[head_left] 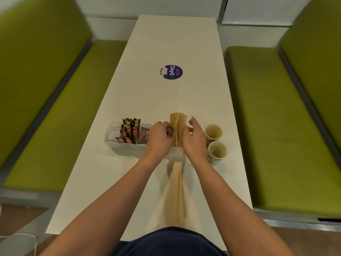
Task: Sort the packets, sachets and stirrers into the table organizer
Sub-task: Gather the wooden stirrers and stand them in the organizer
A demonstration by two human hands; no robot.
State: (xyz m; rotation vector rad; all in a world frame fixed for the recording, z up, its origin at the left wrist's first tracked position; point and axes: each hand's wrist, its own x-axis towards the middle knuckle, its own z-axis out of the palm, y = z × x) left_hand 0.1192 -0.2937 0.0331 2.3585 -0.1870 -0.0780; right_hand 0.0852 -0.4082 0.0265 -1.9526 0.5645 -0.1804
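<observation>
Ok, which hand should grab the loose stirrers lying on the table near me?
Right, probably. The left hand grips the upright stirrer bundle; the right hand only touches it with relaxed fingers, and the loose stirrers lie close by.

Soft even light, edges bowed by wide-angle, loose stirrers (177, 191) blurred.

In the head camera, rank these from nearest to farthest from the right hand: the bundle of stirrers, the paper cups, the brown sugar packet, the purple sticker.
1. Bundle of stirrers, left, touching the right hand.
2. Paper cups, just right of it.
3. Brown sugar packet, in the organizer beyond the left hand.
4. Purple sticker, far up the table.
</observation>
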